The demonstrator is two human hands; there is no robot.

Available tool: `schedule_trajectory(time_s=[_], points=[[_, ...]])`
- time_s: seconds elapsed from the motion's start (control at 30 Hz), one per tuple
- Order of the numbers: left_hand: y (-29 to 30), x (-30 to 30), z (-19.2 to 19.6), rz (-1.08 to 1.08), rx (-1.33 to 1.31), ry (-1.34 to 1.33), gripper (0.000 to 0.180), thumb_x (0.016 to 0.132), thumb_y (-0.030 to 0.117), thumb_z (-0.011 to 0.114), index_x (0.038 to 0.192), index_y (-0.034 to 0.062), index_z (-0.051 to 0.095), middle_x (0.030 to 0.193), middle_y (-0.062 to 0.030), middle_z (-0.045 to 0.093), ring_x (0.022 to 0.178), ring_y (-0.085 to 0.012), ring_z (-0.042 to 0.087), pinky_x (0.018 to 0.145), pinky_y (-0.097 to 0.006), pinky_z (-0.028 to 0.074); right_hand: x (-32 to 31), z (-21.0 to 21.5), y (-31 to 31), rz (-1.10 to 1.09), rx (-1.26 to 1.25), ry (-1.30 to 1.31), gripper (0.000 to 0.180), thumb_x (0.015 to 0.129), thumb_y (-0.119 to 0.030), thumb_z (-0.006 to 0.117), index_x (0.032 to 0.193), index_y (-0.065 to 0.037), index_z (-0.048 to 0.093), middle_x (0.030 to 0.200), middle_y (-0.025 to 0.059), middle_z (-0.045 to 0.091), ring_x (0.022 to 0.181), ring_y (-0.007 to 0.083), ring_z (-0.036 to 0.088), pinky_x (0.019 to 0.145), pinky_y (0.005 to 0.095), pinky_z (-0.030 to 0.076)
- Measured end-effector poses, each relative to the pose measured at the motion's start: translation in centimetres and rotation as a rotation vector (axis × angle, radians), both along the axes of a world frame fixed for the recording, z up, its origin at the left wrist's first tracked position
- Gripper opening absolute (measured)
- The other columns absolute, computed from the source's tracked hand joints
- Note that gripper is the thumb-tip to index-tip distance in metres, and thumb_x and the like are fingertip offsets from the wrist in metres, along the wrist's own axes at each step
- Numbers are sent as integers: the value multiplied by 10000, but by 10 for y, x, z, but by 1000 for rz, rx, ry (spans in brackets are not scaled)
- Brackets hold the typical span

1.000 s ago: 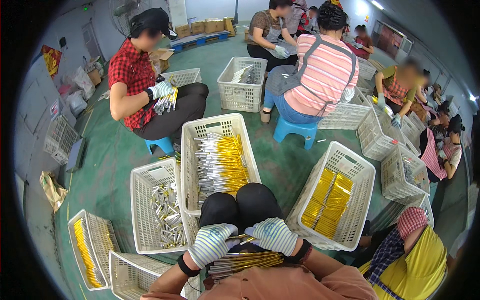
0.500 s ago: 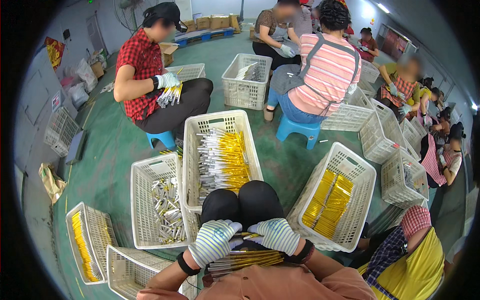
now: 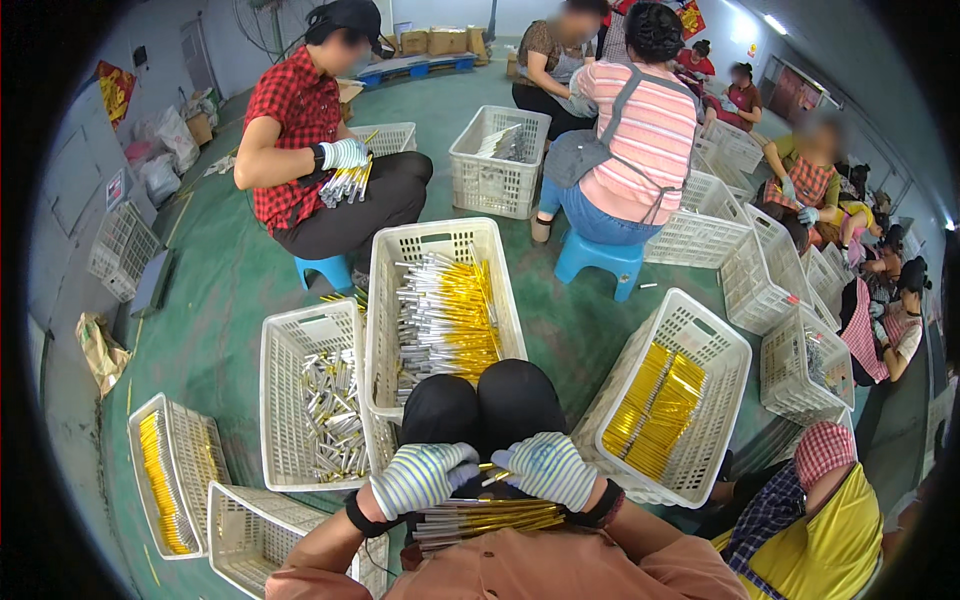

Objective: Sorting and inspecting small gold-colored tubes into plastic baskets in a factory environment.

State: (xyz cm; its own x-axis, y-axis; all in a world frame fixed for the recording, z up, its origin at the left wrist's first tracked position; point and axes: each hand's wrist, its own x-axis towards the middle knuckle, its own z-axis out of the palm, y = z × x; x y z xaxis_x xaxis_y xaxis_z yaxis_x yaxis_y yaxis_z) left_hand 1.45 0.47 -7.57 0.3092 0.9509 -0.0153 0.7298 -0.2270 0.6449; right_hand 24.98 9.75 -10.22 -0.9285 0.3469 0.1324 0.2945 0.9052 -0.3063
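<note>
In striped gloves, a worker's left hand (image 3: pixel 425 477) and right hand (image 3: pixel 552 468) meet above the lap on a busy workroom floor. Between them show the ends of two slim sticks (image 3: pixel 495 480), gold and pale, just right of the left hand's fingertips and touching the right hand, which is the nearer of the two. The lower stick slants, its pale end toward the left hand. The right hand's fingers are pinched on the sticks; the left hand's fingers are curled together, though whether they grip anything cannot be told. A bundle (image 3: pixel 485 522) of longer sticks lies across the lap between the wrists, closer to the body than both hands, its long axis running left to right, silver ends left and gold ends right.

The count: two hands, two stick ends between them, one bundle, its sticks overlapping too closely to number. Five pale baskets stand around the worker: a front basket (image 3: pixel 445 238) of silver-and-gold sticks beyond the two dark knees (image 3: pixel 520 395), a left basket (image 3: pixel 283 478) of short loose pieces, a right basket (image 3: pixel 735 375) with two rows of gold sticks, a far-left basket (image 3: pixel 205 450) with one visible row, and a lower-left basket (image 3: pixel 235 500) near the left forearm.
</note>
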Motion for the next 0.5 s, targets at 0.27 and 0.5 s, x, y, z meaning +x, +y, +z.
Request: schedule_trajectory(time_s=[0.27, 0.5], points=[[-7, 3, -9, 24, 123, 64, 211, 941, 218, 726, 1061, 48, 692, 876, -157, 730, 835, -391, 711, 743, -454, 570, 3, 6, 0, -41, 81, 14, 205, 872, -306, 726, 982, -139, 682, 775, 63, 656, 726, 274, 688, 651, 436, 534], [-8, -20, -8, -91, -361, -56, 312, 1068, 362, 584, 1112, 87, 726, 818, -111, 724, 744, -314, 717, 712, -406, 573, -1, 5, -13, 67, 130, -22, 174, 910, -324, 659, 914, -150, 658, 717, 58, 640, 657, 262, 676, 584, 417, 515]])
